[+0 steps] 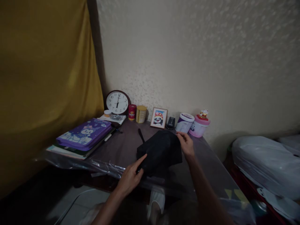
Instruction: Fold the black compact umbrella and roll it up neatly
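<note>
A black bag (160,150) lies on a dark table (122,147) covered with clear plastic sheet. My left hand (131,176) grips the bag's near left corner, fingers closed on the fabric. My right hand (186,144) rests on the bag's far right edge, fingers pinching the fabric. A black strap (141,135) trails from the bag toward the wall.
A purple cartoon case (85,132) lies on books at the table's left. Along the wall stand a round clock (117,102), a red tin (132,112), a gold tin (141,114), a panda picture (158,117), a white-purple can (184,122) and a pink jar (199,125). Plastic-wrapped bundles (264,162) sit right.
</note>
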